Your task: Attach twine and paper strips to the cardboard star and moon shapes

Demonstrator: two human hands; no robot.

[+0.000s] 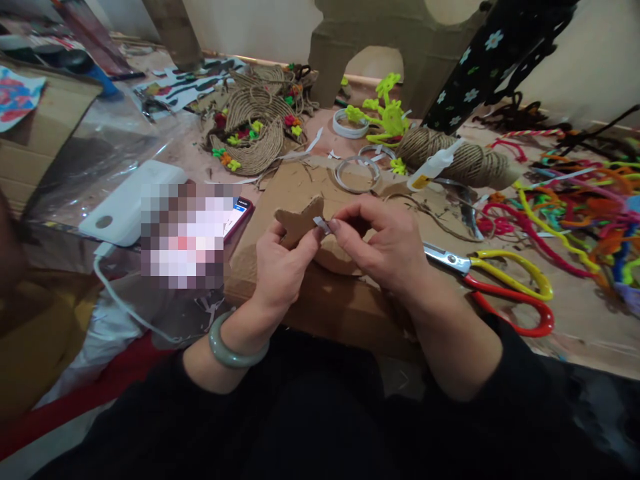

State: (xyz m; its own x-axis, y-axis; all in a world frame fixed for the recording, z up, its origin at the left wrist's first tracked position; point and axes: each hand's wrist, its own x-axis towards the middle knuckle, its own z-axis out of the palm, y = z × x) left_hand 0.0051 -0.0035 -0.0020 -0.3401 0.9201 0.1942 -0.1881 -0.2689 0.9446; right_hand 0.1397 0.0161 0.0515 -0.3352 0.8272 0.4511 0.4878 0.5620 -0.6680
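The left hand is closed on a star-like cardboard shape, its thumb pressing the face, above the cardboard box at the worktop's near edge. The right hand has thumb and fingers pinched together on a small white strip at the shape's right side. Scissors with yellow and red handles lie right of the box, towards the near edge. By the box's far right corner, a glue bottle leans against a twine roll; a phone lies beside its left edge.
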